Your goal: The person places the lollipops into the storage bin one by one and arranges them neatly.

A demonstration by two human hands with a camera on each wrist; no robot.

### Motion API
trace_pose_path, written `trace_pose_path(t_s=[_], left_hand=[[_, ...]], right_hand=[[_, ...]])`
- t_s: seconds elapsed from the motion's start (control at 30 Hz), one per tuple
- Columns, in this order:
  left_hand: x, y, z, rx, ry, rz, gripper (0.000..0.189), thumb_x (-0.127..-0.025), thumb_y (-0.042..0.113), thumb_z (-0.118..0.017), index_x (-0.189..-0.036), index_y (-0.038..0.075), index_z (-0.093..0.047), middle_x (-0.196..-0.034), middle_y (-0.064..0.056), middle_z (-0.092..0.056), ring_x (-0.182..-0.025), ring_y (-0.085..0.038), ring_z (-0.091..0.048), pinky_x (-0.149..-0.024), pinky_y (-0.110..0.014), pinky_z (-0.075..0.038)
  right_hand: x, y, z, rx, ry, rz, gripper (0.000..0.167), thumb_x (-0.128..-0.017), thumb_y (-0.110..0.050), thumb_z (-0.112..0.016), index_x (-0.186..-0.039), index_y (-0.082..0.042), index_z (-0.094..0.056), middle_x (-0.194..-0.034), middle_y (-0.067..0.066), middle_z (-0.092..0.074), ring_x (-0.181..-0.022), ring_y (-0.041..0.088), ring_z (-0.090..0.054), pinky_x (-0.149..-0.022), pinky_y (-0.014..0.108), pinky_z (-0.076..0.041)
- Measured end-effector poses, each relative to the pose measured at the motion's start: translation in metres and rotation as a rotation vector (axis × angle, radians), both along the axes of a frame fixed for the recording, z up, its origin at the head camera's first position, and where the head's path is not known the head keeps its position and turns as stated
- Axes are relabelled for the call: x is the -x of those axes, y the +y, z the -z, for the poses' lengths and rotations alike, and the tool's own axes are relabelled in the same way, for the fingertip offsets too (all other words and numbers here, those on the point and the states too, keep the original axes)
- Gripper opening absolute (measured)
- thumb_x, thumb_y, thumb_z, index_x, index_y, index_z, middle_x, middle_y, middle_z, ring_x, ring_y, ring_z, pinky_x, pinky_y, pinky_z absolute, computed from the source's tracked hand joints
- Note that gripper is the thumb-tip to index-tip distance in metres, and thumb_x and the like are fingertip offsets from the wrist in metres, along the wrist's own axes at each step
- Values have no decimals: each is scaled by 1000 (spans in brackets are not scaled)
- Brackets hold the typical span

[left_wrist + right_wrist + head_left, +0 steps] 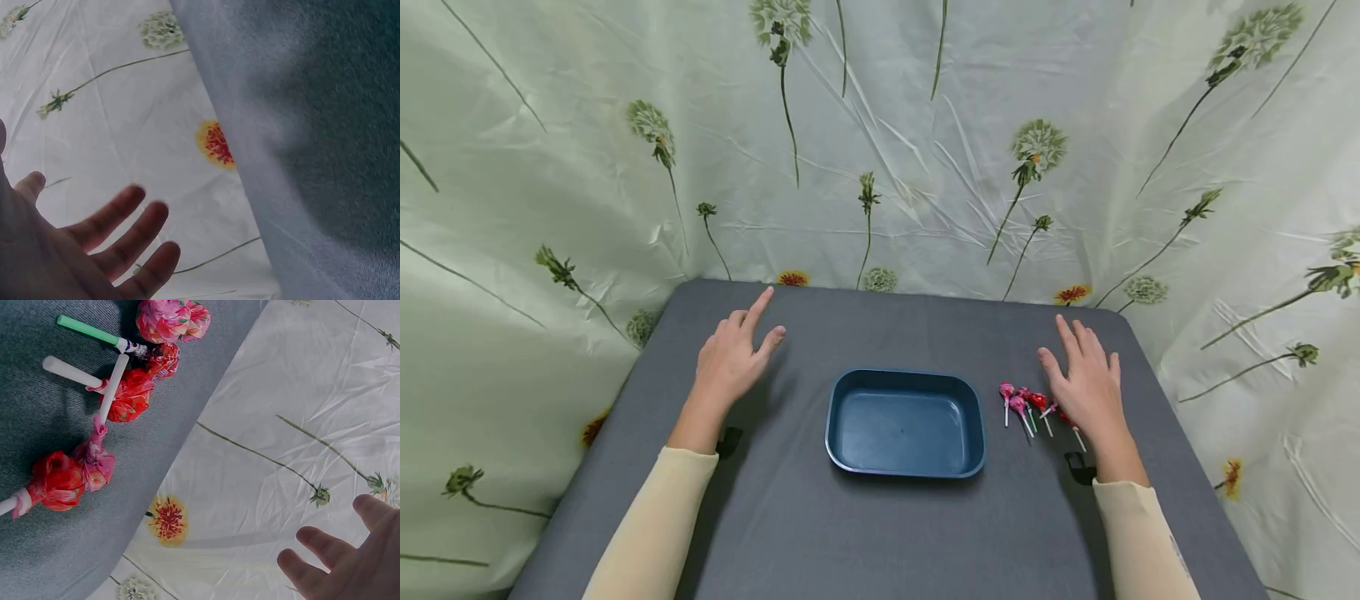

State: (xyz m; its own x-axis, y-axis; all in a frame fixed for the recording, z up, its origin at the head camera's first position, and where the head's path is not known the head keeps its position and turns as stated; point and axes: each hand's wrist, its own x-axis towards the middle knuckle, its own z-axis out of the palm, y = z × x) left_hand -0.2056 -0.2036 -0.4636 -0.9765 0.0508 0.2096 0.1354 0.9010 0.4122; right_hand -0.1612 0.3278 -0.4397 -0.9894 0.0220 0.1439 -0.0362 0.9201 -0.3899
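Note:
My left hand [730, 357] hovers over the left part of the table with nothing in it, its index finger and thumb extended. My right hand [1086, 382] is spread above the right part, holding nothing. Just left of and partly beneath the right hand lies a loose group of wrapped lollipops [1018, 405], pink and red, most with white sticks. In the right wrist view a red lollipop [57, 481] and one with a green stick [87, 330] show close up. A dark blue rectangular tray [904, 425] stands between the hands, with nothing in it.
A grey cloth covers the table [880, 533]. Behind it and at both sides hangs a pale curtain [925, 150] printed with dandelions and flowers. Dark straps [1081, 468] show below each wrist.

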Motion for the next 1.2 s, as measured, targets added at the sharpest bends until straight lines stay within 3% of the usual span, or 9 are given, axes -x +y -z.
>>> trace_pose_path(t_s=[0.13, 0.33, 0.53, 0.77, 1.0, 1.2], left_hand=[[-5, 2, -1, -8, 1, 11, 69, -109, 63, -40, -170, 42, -15, -132, -22, -62, -107, -43, -62, -79, -59, -50], [-15, 8, 2, -52, 27, 30, 70, -108, 66, -40, -170, 37, -22, -122, -19, -65, -97, -36, -63, -72, -53, -50], [-24, 16, 3, -141, 2, 71, 69, -109, 63, -44, -169, 35, -25, -110, -10, -67, -82, -23, -61, -65, -39, -44], [-31, 24, 10, -280, -137, 168, 73, -107, 49, -60, -167, 34, -23, -90, -8, -70, -71, -17, -58, -66, -34, -44], [-35, 28, 22, -460, -275, 303, 75, -107, 36, -65, -166, 34, -20, -80, -16, -68, -63, -16, -58, -64, -33, -49], [-37, 31, 31, -568, -354, 365, 72, -108, 27, -63, -166, 28, -20, -72, -11, -62, -57, -16, -56, -58, -31, -48]], right_hand=[[-4, 1, 0, 10, 3, 3, 72, -112, -60, -33, -172, -25, -14, -173, 26, -24, -158, 53, -21, -119, 83, -6], [-10, 2, 1, 5, 9, 24, 70, -112, -57, -34, -172, -25, -16, -167, 29, -33, -152, 56, -30, -119, 81, -14], [-17, 6, 2, 16, 54, 45, 67, -113, -53, -36, -171, -22, -21, -160, 32, -41, -144, 57, -39, -109, 80, -27], [-22, 10, 2, 50, 60, 90, 66, -114, -52, -34, -171, -21, -20, -148, 30, -52, -131, 53, -50, -96, 75, -35], [-26, 20, 5, 83, 47, 121, 66, -114, -51, -34, -170, -20, -22, -137, 27, -57, -120, 47, -57, -87, 68, -39], [-27, 26, 8, 88, 23, 144, 66, -114, -52, -34, -171, -21, -20, -134, 26, -59, -112, 43, -60, -77, 57, -44]])
